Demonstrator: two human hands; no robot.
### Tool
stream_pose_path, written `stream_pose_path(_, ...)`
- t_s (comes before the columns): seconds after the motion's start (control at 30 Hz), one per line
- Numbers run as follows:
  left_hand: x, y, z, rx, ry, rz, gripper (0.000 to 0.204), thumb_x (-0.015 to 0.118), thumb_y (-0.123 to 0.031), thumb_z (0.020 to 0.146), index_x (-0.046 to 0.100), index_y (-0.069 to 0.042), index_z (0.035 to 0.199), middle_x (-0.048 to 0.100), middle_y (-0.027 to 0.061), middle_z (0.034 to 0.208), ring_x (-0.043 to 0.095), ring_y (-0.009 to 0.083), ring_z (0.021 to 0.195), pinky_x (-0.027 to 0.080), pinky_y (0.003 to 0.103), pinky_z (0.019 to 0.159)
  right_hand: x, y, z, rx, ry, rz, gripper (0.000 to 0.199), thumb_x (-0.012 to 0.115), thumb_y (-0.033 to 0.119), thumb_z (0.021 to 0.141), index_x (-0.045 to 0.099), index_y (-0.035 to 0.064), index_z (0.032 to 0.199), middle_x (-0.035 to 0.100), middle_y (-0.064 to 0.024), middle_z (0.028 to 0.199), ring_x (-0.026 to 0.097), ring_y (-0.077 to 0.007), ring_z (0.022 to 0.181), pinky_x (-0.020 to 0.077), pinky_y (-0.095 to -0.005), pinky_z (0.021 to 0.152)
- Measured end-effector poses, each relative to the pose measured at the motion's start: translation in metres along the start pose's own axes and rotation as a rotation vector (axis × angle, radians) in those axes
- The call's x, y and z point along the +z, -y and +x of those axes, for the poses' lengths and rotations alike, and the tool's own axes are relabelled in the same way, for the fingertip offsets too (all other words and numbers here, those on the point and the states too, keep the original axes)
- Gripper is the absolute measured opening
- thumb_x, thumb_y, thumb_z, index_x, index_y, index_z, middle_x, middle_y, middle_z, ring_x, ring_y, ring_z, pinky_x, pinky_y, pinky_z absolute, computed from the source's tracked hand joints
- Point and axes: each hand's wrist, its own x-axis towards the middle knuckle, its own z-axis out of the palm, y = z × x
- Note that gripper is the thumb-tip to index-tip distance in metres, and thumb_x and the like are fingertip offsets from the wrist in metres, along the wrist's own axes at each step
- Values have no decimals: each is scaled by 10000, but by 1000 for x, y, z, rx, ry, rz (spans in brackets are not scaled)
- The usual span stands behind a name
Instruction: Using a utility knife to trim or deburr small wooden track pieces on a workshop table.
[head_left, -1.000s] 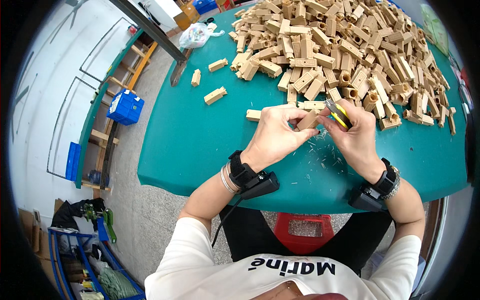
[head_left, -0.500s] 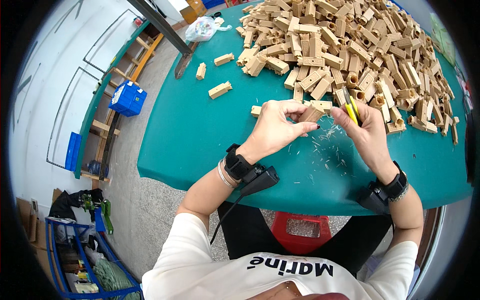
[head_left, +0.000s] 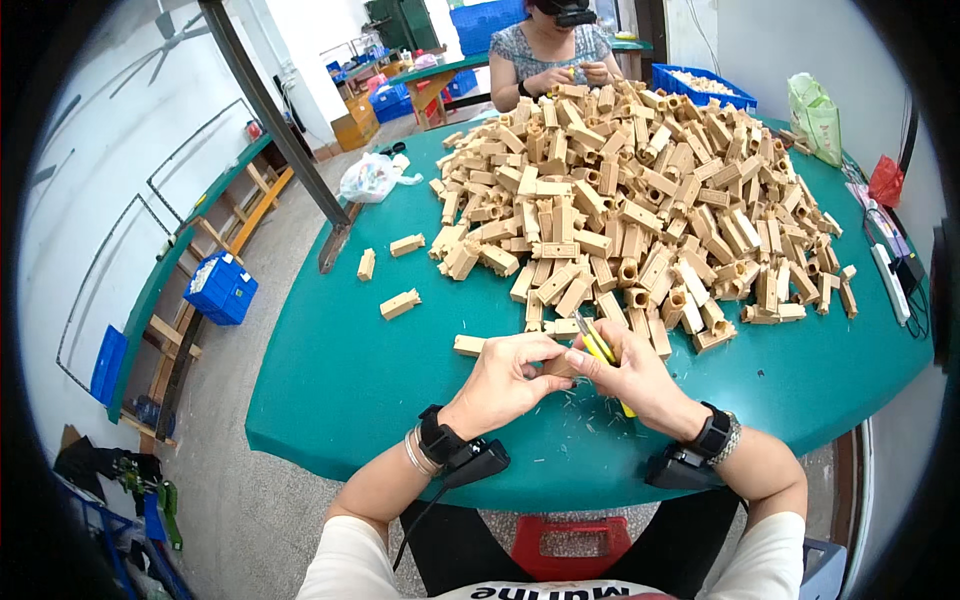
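Left hand: pinches a tan block, steadying it
Right hand: closed on yellow cutters, tip at block
Pile: within reach

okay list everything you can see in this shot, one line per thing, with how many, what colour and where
beige blocks: large heap, tan, table middle and far side
loose blocks: a few, tan, left of the heap
table: one, teal, round-edged
plastic bag: one, clear, far left table edge
green bag: one, far right
blue crates: several, floor left and behind
red stool: one, under the table
co-worker: one, seated opposite
yellow-handled tool: one, in the right hand
left hand: grip on a small tan block
right hand: grip on the tool
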Motion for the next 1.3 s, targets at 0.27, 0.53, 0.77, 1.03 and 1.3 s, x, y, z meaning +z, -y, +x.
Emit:
stream_pose_path(0.27, 0, -5, 4, 3, 0, 6, 311, 767, 14, 776, 688, 27, 1076, 661, 74, 981, 658, 116, 866, 592, 232, 701, 8, -1, -2, 101, -57, 295, 195, 580, 273, 987, 531, 86, 1014, 480, 51, 770, 415, -25, 617, 359, -196, 521)
stream_pose_path(0.53, -1, -7, 1, 15, 67, 79, 276, 784, 0, 764, 675, 60, 1009, 669, 89, 993, 663, 129, 870, 595, 259, 704, 10, -10, -1, 40, -166, 77, 231, 608, 252, 955, 534, 61, 847, 513, 40, 701, 458, -43, 605, 370, -227, 508)
stream_pose_path(0.77, -13, 6, 9, -91, 148, -683, 327, 611, -62, 935, 562, 45, 1240, 667, 143, 1066, 683, 271, 975, 588, 357, 840, -4, 3, 5, 38, -148, 99, 173, 627, 257, 962, 591, 93, 922, 483, 80, 710, 413, -19, 609, 327, -191, 532)
stream_pose_path(1.03, -24, 18, 20, -170, 191, -939, 479, 531, -181, 994, 355, 35, 1384, 596, 219, 1228, 625, 358, 1117, 539, 446, 954, -15, 7, 5, -230, -266, -485, 190, 491, 159, 1007, 578, 5, 1078, 579, -132, 758, 564, -261, 677, 451, -367, 632)
stream_pose_path(1.3, -23, 18, 7, -186, 50, -716, 479, 669, -94, 908, 464, 48, 1317, 644, 138, 1081, 678, 205, 924, 599, 354, 792, -14, 8, 4, -469, -330, -708, 222, 585, 80, 939, 604, 1, 1146, 634, -192, 891, 627, -343, 786, 488, -389, 696)
